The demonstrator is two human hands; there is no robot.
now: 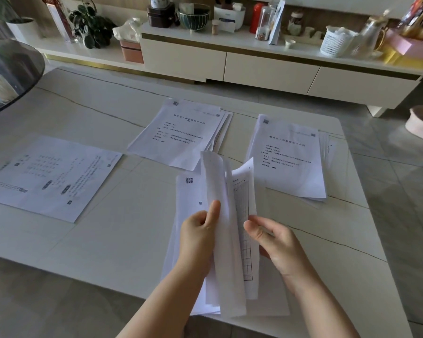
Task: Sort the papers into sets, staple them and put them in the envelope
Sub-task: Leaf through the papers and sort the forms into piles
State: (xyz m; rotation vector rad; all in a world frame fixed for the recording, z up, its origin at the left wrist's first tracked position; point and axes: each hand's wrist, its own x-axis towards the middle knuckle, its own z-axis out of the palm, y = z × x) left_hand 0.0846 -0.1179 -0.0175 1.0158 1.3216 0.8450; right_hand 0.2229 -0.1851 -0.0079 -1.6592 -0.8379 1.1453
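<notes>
held stack: I see a sheaf of papers (220, 240) at the near edge of the table, fanned open like a book, upper sheets standing on edge, lower sheets lying flat
left hand: my left hand (198, 237) grips the raised left part of the sheaf, thumb up along the front of a sheet, fingers curled behind
right hand: my right hand (271, 240) is at the right side of the fan, thumb and fingertips pinching the edge of the gridded page (242, 215); how many sheets it holds I cannot tell
bottom sheet: QR code at its top left, flat on the table under the fan
middle pile (181, 132): set with a printed cover page, loosely squared, sheets splayed at its right edge, beyond the held stack
right pile (288, 159): second set with a similar cover page, just right of the fan, apart from the middle pile
left sheet (51, 176): single printed page lying turned sideways, well apart to the left
table (108, 240): pale marble-look top with thin dark veins
cabinet (266, 69): low white unit across the floor, top crowded with jars, a bowl, a basket
plant (91, 23): potted, far left on the lower shelf
</notes>
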